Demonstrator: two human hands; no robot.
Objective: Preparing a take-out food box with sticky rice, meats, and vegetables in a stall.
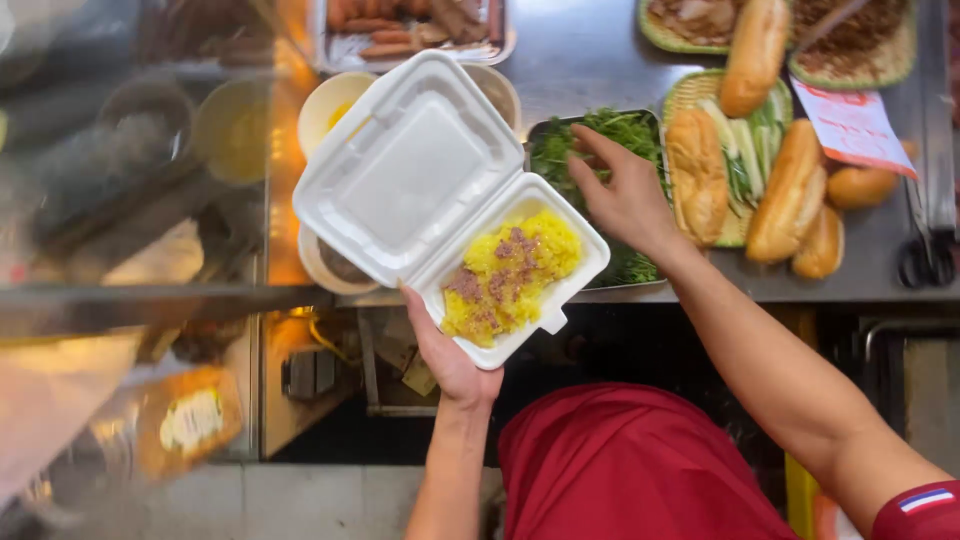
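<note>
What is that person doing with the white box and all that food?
The left hand holds an open white foam box from below. Inside lies yellow sticky rice with brownish bits on top. The right hand reaches into a metal tray of green herbs on the steel counter. Beside it, bread rolls sit in a green basket, and bowls stand behind the box.

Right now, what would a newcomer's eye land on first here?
The open white foam clamshell box at centre, its lower half holding bright yellow sticky rice, with the left hand under it. To its right, the right hand reaches into a metal tray of green herbs, beside golden baguette loaves in a green basket.
</note>
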